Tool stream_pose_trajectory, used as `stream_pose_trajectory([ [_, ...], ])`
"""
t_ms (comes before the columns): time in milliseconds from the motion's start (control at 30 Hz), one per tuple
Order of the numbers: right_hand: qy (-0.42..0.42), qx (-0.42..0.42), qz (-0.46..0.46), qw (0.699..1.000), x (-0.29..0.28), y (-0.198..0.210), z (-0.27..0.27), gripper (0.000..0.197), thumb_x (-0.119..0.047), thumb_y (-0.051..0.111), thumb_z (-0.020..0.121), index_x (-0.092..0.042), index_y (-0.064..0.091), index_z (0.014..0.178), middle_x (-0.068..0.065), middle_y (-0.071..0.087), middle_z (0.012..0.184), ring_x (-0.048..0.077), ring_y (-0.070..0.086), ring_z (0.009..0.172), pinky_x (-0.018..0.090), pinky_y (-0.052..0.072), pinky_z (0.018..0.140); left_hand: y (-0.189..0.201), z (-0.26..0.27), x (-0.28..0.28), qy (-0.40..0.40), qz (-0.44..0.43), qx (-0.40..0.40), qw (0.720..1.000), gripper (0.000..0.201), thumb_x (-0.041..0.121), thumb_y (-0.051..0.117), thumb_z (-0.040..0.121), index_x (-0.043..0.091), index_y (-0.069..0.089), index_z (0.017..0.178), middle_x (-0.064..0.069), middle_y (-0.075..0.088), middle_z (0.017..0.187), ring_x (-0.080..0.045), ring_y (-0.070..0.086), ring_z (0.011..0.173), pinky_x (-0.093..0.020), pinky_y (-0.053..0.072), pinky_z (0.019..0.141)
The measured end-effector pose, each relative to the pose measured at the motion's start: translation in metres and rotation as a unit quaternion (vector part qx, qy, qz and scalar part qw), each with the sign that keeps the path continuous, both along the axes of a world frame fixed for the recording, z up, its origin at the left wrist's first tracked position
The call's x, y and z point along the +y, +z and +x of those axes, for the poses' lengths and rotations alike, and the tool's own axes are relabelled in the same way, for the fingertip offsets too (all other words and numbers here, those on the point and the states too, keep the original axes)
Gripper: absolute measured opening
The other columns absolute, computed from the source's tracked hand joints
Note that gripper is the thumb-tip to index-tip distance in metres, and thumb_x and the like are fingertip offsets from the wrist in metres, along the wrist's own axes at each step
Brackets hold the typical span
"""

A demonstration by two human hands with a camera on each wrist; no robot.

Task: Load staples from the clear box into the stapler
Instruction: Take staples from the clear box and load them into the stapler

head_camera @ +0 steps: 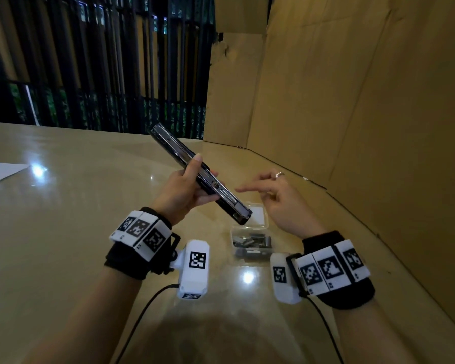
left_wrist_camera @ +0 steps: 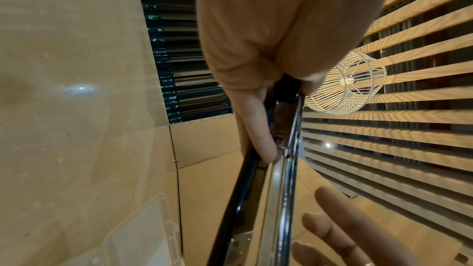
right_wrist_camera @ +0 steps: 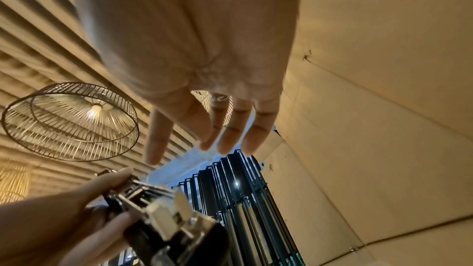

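Observation:
My left hand [head_camera: 189, 187] grips a long black stapler [head_camera: 179, 153], folded open and held slantwise above the table, its metal staple channel [head_camera: 229, 200] facing up. The left wrist view shows the stapler [left_wrist_camera: 279, 189] running down from my thumb [left_wrist_camera: 258, 128]. Just right of the stapler my right hand [head_camera: 268, 190] hovers with loose, spread fingers and holds nothing; the right wrist view shows these fingers [right_wrist_camera: 227, 128] above the stapler [right_wrist_camera: 166, 213]. The clear box [head_camera: 250, 232] lies open on the table under the stapler's near end, with several staple strips [head_camera: 252, 239] inside.
Cardboard walls [head_camera: 352, 101] close off the right side and the back right. A white sheet of paper [head_camera: 0, 172] lies at the far left on the glossy beige table [head_camera: 76, 219]. Dark railings [head_camera: 90, 61] stand behind the table. Cables trail from both wrist cameras.

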State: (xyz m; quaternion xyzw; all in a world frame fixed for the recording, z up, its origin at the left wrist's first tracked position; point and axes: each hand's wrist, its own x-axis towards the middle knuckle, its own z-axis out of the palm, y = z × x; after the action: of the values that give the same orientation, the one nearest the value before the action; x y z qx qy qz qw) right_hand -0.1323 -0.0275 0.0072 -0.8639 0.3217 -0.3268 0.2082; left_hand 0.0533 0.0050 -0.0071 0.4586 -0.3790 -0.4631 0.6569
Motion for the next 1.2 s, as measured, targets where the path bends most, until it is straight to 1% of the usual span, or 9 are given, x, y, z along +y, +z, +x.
stream_pose_trajectory([
  [133, 0.022, 0.045, -0.008, 0.999, -0.001, -0.006, 0.006, 0.059, 0.016, 0.031, 0.085, -0.023, 0.069, 0.108, 0.000, 0.040, 0.101, -0.006, 0.038, 0.085, -0.003, 0.032, 0.073, 0.000, 0.003, -0.001, -0.009, 0.000, 0.001, 1.000, 0.055, 0.046, 0.037, 0.095, -0.003, 0.055, 0.113, -0.021, 0.065, 0.105, -0.011, 0.073, 0.063, -0.017, 0.057, 0.050],
  [267, 0.019, 0.058, -0.012, 0.998, -0.003, -0.009, 0.009, 0.049, 0.010, 0.036, 0.088, -0.020, 0.071, 0.105, -0.010, 0.038, 0.091, 0.006, 0.043, 0.092, 0.003, 0.030, 0.073, 0.000, 0.006, -0.001, 0.011, 0.001, -0.001, 1.000, 0.063, 0.045, 0.037, 0.095, -0.009, 0.048, 0.126, -0.025, 0.060, 0.120, -0.019, 0.067, 0.079, -0.016, 0.055, 0.048],
  [467, -0.057, -0.069, 0.014, 0.996, -0.009, -0.009, 0.005, 0.024, -0.012, 0.050, 0.091, -0.021, 0.068, 0.104, -0.002, 0.051, 0.102, 0.003, 0.049, 0.079, 0.012, 0.042, 0.075, -0.002, 0.012, -0.003, 0.052, 0.003, 0.007, 0.999, 0.057, 0.044, 0.040, 0.095, -0.007, 0.051, 0.120, -0.028, 0.059, 0.126, -0.022, 0.065, 0.081, -0.018, 0.058, 0.049],
  [567, -0.098, 0.121, 0.065, 0.986, -0.022, -0.014, 0.009, 0.022, -0.019, 0.053, 0.090, -0.011, 0.067, 0.105, 0.001, 0.064, 0.096, 0.001, 0.052, 0.070, 0.020, 0.046, 0.074, -0.004, 0.017, -0.002, 0.071, 0.007, 0.007, 0.997, 0.057, 0.043, 0.042, 0.094, -0.008, 0.052, 0.118, -0.028, 0.060, 0.124, -0.022, 0.066, 0.083, -0.019, 0.059, 0.050],
  [633, -0.114, 0.250, 0.112, 0.955, -0.029, -0.024, 0.018, 0.023, -0.021, 0.058, 0.087, -0.007, 0.067, 0.102, 0.008, 0.069, 0.096, 0.014, 0.060, 0.077, 0.027, 0.052, 0.076, -0.004, 0.018, -0.002, 0.077, 0.008, 0.009, 0.997, 0.059, 0.044, 0.043, 0.093, -0.008, 0.051, 0.121, -0.027, 0.060, 0.124, -0.022, 0.066, 0.083, -0.020, 0.059, 0.050],
  [767, -0.123, 0.374, 0.074, 0.916, -0.031, -0.037, 0.034, 0.027, -0.020, 0.064, 0.082, 0.004, 0.067, 0.094, 0.013, 0.062, 0.085, 0.025, 0.057, 0.078, 0.032, 0.046, 0.067, -0.004, 0.020, -0.003, 0.071, 0.002, 0.020, 0.997, 0.063, 0.044, 0.043, 0.094, -0.010, 0.048, 0.125, -0.027, 0.061, 0.122, -0.022, 0.066, 0.085, -0.019, 0.059, 0.051],
  [900, -0.131, 0.418, -0.013, 0.899, -0.025, -0.038, 0.041, 0.030, -0.026, 0.068, 0.076, -0.002, 0.066, 0.093, 0.012, 0.061, 0.099, 0.027, 0.060, 0.090, 0.031, 0.044, 0.069, -0.002, 0.020, -0.002, 0.062, -0.013, 0.024, 0.998, 0.064, 0.044, 0.042, 0.094, -0.012, 0.046, 0.126, -0.025, 0.062, 0.117, -0.023, 0.067, 0.085, -0.021, 0.060, 0.055],
  [1033, -0.146, 0.442, -0.019, 0.885, -0.021, -0.043, 0.047, 0.018, -0.025, 0.067, 0.075, -0.012, 0.054, 0.080, 0.007, 0.056, 0.089, 0.022, 0.053, 0.079, 0.031, 0.046, 0.067, -0.001, 0.019, 0.000, 0.057, -0.018, 0.029, 0.998, 0.064, 0.044, 0.043, 0.093, -0.012, 0.046, 0.126, -0.024, 0.062, 0.116, -0.024, 0.067, 0.086, -0.022, 0.061, 0.056],
  [1200, -0.162, 0.390, -0.017, 0.906, -0.026, -0.049, 0.046, 0.029, -0.023, 0.068, 0.071, -0.006, 0.060, 0.092, 0.007, 0.060, 0.100, 0.025, 0.060, 0.095, 0.035, 0.055, 0.077, 0.001, 0.017, 0.002, 0.049, -0.028, 0.027, 0.998, 0.057, 0.043, 0.042, 0.094, -0.008, 0.048, 0.121, -0.019, 0.060, 0.112, -0.025, 0.065, 0.092, -0.023, 0.061, 0.061],
])
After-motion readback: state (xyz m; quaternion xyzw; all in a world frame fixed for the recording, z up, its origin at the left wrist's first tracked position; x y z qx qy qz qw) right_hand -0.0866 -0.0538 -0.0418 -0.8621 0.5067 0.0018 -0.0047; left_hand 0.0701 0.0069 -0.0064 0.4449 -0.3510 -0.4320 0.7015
